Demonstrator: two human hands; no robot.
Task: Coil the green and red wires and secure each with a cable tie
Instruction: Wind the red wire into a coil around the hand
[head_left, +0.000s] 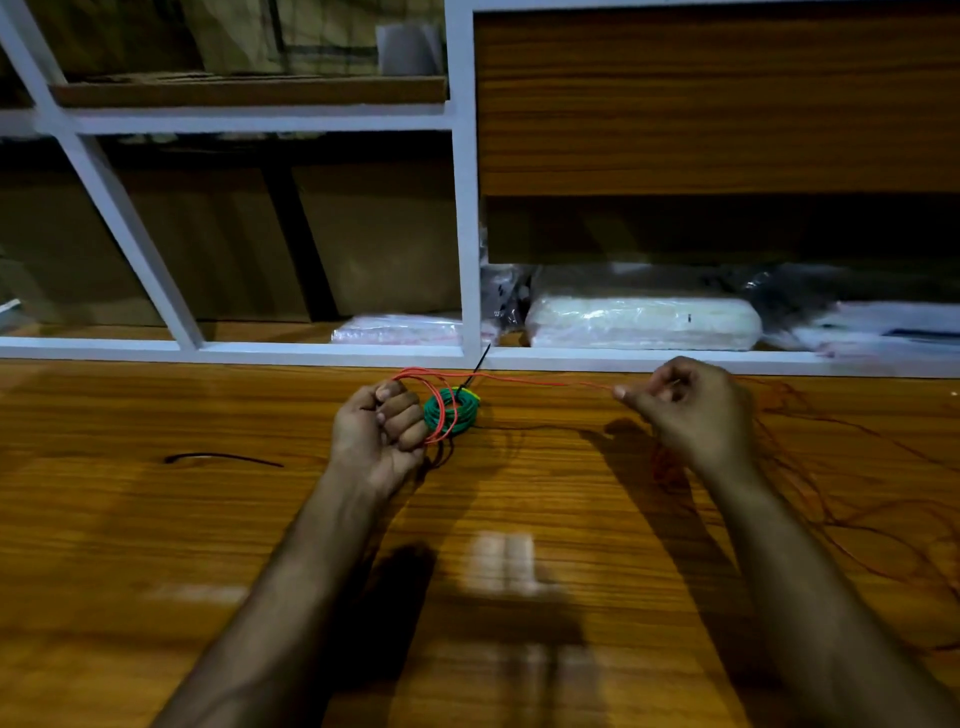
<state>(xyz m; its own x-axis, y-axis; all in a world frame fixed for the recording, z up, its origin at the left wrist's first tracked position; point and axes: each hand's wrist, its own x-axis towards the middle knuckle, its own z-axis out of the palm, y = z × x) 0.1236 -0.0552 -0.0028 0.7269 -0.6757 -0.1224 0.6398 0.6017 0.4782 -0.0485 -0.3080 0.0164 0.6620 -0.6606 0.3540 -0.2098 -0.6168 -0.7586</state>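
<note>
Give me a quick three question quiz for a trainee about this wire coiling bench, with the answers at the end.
1. True or false: the coiled green wire already carries a thin black cable tie.
2. Which hand holds the red wire loops: A left hand, B right hand?
3. Fill in: a spare black cable tie lies on the wooden table to the ____ of the left hand.

Key: 1 true. 2 A; the right hand pinches the taut red strand while loose red wire lies beyond it. 3 left.
</note>
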